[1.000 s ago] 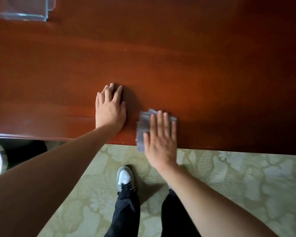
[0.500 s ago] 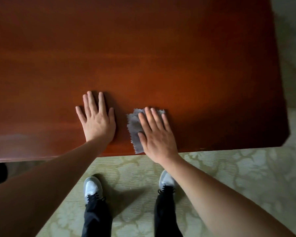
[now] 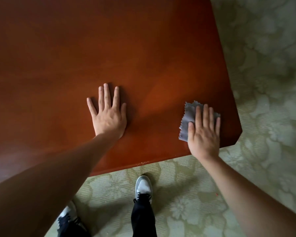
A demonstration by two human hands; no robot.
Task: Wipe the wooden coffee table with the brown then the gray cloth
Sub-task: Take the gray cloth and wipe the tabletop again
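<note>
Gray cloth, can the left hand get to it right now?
Probably yes: only bare table lies between the left hand and the gray cloth, though the right hand covers most of it.

The wooden coffee table (image 3: 143, 48) has a glossy reddish-brown top that fills the left and far scene. The gray cloth (image 3: 188, 117), small with zigzag edges, lies flat near the table's near right corner, partly under the flat right hand (image 3: 203, 134).

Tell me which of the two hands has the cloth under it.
The right hand: it presses flat on the gray cloth near the table's right corner. The left hand lies flat on bare wood, apart from the cloth.
</note>
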